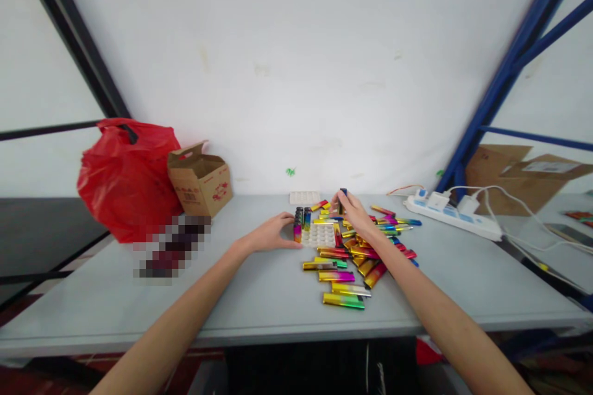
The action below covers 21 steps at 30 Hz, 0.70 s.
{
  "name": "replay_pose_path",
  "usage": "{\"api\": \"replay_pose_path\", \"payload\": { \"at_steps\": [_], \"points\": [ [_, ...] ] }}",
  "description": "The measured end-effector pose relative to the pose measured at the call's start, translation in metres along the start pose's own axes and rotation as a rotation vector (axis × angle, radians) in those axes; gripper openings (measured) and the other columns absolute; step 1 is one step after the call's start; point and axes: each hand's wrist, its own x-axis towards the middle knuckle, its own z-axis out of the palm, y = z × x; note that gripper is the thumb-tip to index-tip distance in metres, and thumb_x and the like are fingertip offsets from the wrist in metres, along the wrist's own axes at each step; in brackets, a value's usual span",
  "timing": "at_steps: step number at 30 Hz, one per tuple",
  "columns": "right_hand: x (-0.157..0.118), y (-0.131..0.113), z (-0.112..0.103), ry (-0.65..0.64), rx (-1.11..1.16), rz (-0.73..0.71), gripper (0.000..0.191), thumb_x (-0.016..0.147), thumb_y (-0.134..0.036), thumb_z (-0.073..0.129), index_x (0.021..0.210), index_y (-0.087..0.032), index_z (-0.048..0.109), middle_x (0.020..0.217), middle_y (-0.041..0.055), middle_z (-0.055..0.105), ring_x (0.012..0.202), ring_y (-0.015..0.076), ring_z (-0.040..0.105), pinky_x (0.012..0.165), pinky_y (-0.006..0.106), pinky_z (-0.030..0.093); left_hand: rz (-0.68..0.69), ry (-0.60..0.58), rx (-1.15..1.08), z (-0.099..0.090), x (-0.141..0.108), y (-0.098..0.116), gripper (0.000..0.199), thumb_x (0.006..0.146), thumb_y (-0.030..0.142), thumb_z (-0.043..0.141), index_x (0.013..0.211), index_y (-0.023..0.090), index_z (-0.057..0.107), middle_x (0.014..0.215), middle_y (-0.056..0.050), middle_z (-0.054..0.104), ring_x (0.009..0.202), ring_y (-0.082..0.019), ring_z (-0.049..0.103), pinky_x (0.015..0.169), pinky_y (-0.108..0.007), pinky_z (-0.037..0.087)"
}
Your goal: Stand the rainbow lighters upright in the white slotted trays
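Observation:
A white tray with small round cells point(319, 235) lies on the table, several shiny lighters point(298, 229) standing upright at its left side. My left hand point(274, 233) is at the tray's left edge, thumb and fingers apart around the standing lighters; whether it touches them is hard to tell. Above and right of the tray, my right hand point(351, 208) grips a dark-topped lighter point(343, 197), held upright. Beneath and beside my right forearm lies a loose pile of metallic, multicoloured lighters point(365, 251), with several more point(343, 301) toward the front edge.
A second white tray point(304, 198) lies near the wall. On the left are a red plastic bag point(130, 178) and an open cardboard box point(200, 182). A power strip point(454, 216) with plugs and cables runs along the right, near another cardboard box point(509, 182).

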Motion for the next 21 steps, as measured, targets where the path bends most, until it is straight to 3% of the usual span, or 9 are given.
{"api": "replay_pose_path", "payload": {
  "at_steps": [3,5,7,10,14,21],
  "points": [
    [-0.006,-0.01,0.008,-0.037,0.097,0.041,0.062,0.081,-0.084,0.068,0.097,-0.025,0.058,0.065,-0.0086,0.048,0.052,0.0115,0.046,0.051,0.024,0.044,0.001,-0.003,-0.003,0.0,0.0,0.0,0.081,0.078,0.074,0.082,0.136,0.017,0.071,0.148,-0.016,0.064,0.135,-0.038,0.061,0.12,-0.048,0.046],
    [-0.008,-0.014,0.012,-0.012,0.047,0.059,0.063,0.08,-0.086,0.066,0.088,-0.026,0.053,0.06,-0.0109,0.035,0.047,0.0096,0.032,0.044,0.022,0.031,0.004,0.004,-0.004,0.0,0.0,0.0,0.08,0.078,0.074,0.082,0.135,0.019,0.072,0.147,-0.015,0.065,0.134,-0.038,0.062,0.119,-0.048,0.047],
    [-0.011,-0.017,0.015,0.034,-0.067,0.037,0.065,0.081,-0.09,0.061,0.077,-0.026,0.047,0.058,-0.0098,0.032,0.048,0.0103,0.029,0.043,0.023,0.025,0.002,0.01,-0.005,0.0,0.0,0.0,0.08,0.077,0.075,0.082,0.134,0.02,0.072,0.147,-0.015,0.065,0.134,-0.038,0.062,0.119,-0.048,0.048],
    [-0.016,-0.017,0.018,0.138,-0.272,-0.068,0.067,0.087,-0.089,0.051,0.066,-0.026,0.042,0.056,-0.0057,0.037,0.052,0.0131,0.034,0.048,0.027,0.028,-0.008,0.003,0.006,0.0,0.0,0.0,0.08,0.078,0.075,0.081,0.135,0.02,0.072,0.148,-0.014,0.064,0.135,-0.038,0.061,0.119,-0.046,0.047],
    [-0.022,-0.016,0.024,0.221,-0.478,-0.162,0.062,0.093,-0.076,0.047,0.057,-0.026,0.04,0.054,-0.0027,0.042,0.057,0.0148,0.039,0.055,0.029,0.029,-0.002,-0.004,0.011,0.0,0.0,0.0,0.08,0.079,0.075,0.08,0.136,0.02,0.071,0.147,-0.014,0.064,0.136,-0.037,0.061,0.12,-0.043,0.046],
    [-0.026,-0.011,0.034,0.093,-0.623,-0.2,0.045,0.1,-0.058,0.045,0.074,-0.023,0.057,0.067,0.0009,0.062,0.067,0.0193,0.056,0.065,0.028,0.039,0.008,0.002,-0.021,0.001,0.0,-0.001,0.081,0.078,0.073,0.083,0.137,0.018,0.071,0.147,-0.016,0.064,0.135,-0.037,0.061,0.121,-0.046,0.045]
  ]
}}
